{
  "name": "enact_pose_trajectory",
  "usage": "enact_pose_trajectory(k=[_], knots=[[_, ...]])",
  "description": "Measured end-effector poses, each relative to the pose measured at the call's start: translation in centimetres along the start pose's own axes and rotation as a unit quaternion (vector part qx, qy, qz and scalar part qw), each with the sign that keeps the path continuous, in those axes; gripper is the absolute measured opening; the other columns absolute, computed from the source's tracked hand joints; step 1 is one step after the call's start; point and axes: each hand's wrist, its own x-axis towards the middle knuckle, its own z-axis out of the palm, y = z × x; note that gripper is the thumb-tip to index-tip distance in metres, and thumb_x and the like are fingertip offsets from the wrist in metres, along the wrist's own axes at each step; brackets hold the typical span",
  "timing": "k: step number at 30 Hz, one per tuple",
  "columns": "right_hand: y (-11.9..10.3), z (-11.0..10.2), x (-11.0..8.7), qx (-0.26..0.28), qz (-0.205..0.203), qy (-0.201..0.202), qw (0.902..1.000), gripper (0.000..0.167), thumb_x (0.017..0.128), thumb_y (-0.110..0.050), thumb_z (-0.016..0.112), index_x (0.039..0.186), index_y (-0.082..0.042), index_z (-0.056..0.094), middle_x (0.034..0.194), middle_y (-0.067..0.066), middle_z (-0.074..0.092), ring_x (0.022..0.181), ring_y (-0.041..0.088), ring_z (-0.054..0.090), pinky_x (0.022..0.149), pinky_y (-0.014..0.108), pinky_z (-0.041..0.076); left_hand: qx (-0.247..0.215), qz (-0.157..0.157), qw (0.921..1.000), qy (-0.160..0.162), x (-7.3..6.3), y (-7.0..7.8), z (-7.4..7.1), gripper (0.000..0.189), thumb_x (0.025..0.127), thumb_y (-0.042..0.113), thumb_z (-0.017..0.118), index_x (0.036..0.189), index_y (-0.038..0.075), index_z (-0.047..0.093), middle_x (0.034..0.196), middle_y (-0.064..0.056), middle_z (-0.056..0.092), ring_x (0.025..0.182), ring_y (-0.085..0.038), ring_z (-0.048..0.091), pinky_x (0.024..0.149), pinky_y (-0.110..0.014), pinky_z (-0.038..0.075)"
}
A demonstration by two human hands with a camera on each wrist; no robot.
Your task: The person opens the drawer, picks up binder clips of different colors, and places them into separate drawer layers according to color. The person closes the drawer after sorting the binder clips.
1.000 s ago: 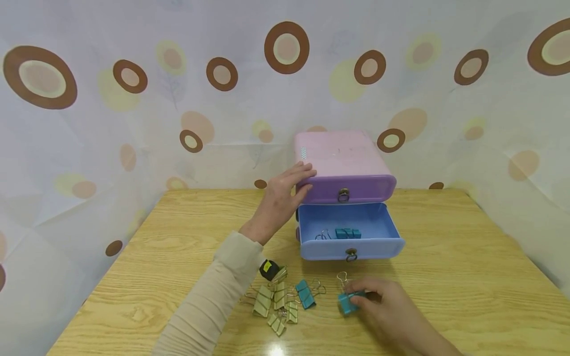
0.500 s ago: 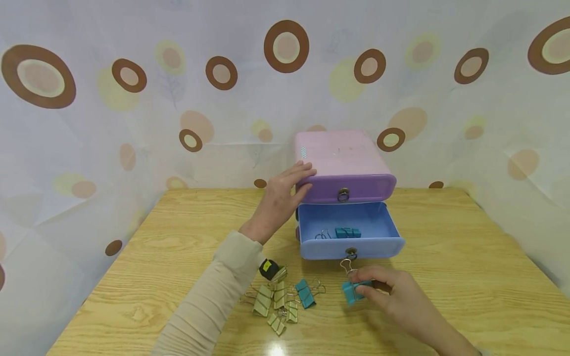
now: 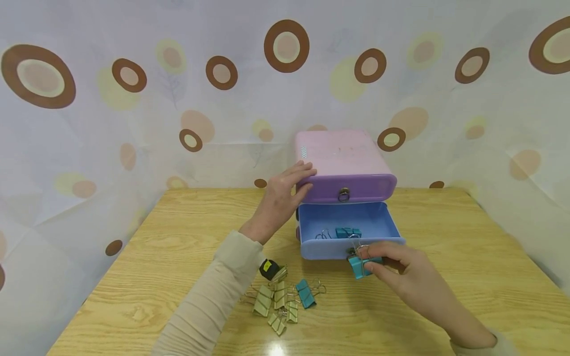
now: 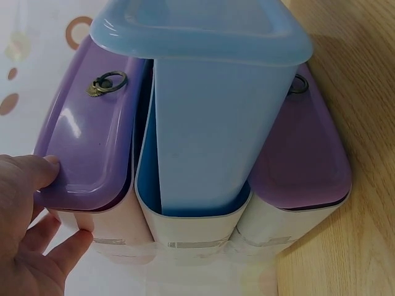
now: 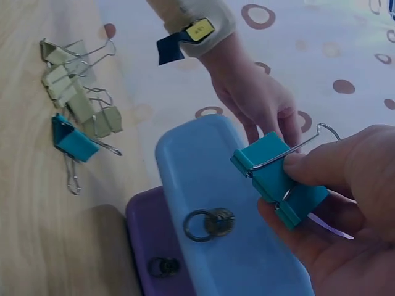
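Observation:
A teal binder clip [image 3: 358,267] is pinched between the thumb and fingers of my right hand [image 3: 411,277], in front of the pulled-out blue drawer [image 3: 343,248]. The right wrist view shows the same clip [image 5: 271,166] with its wire handle sticking up past the thumb. My left hand [image 3: 285,193] rests on the left front corner of the pink-topped drawer unit [image 3: 340,151]. In the left wrist view its thumb lies on the purple drawer front [image 4: 92,135], fingertips against the casing. Inside the blue drawer lies another teal clip [image 3: 348,232], with wire handles beside it.
Several gold binder clips [image 3: 263,300] lie in a cluster on the wooden table [image 3: 200,217], with one more teal clip [image 3: 305,293] beside them. A black strap with a yellow tag [image 3: 268,269] hangs at the left cuff. A patterned sheet [image 3: 249,113] hangs behind the table.
My right hand has lifted the teal binder clip and carried it forward, from near the table to the blue drawer's front. My left hand has stayed on the drawer unit's corner.

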Motion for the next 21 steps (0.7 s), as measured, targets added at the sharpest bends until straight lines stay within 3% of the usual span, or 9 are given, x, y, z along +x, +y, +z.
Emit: enact_pose_trajectory(k=[7,17,21], knots=[[0.0,-1.6,1.6,-0.011,0.024,0.040,0.9989,0.018,0.093,-0.008,0.069,0.111,-0.007,0.072,0.109,-0.012,0.073,0.101,-0.006,0.066,0.078,0.014,0.058,-0.003,-0.002,1.0000,-0.002,0.0,0.0,0.0,0.032,0.094,0.011,0.068,0.126,0.007,0.068,0.136,-0.009,0.063,0.137,-0.021,0.051,0.114,-0.023,0.040],[1.1,-2.6,3.8,-0.046,0.089,0.049,0.9938,0.022,0.100,-0.026,0.061,0.114,-0.015,0.072,0.118,0.003,0.073,0.111,-0.017,0.054,0.089,0.001,0.046,0.000,-0.003,1.0000,-0.003,-0.2,-0.1,0.0,0.033,0.094,0.011,0.068,0.127,0.007,0.067,0.137,-0.009,0.063,0.138,-0.021,0.050,0.114,-0.022,0.040],[1.6,-2.7,4.2,-0.075,0.102,0.049,0.9908,0.024,0.100,-0.030,0.060,0.114,-0.015,0.072,0.119,0.004,0.072,0.110,-0.021,0.049,0.092,0.006,0.049,0.003,-0.003,1.0000,-0.003,-0.1,-0.1,-0.1,0.033,0.095,0.012,0.067,0.127,0.008,0.067,0.137,-0.009,0.063,0.138,-0.020,0.050,0.114,-0.022,0.040]])
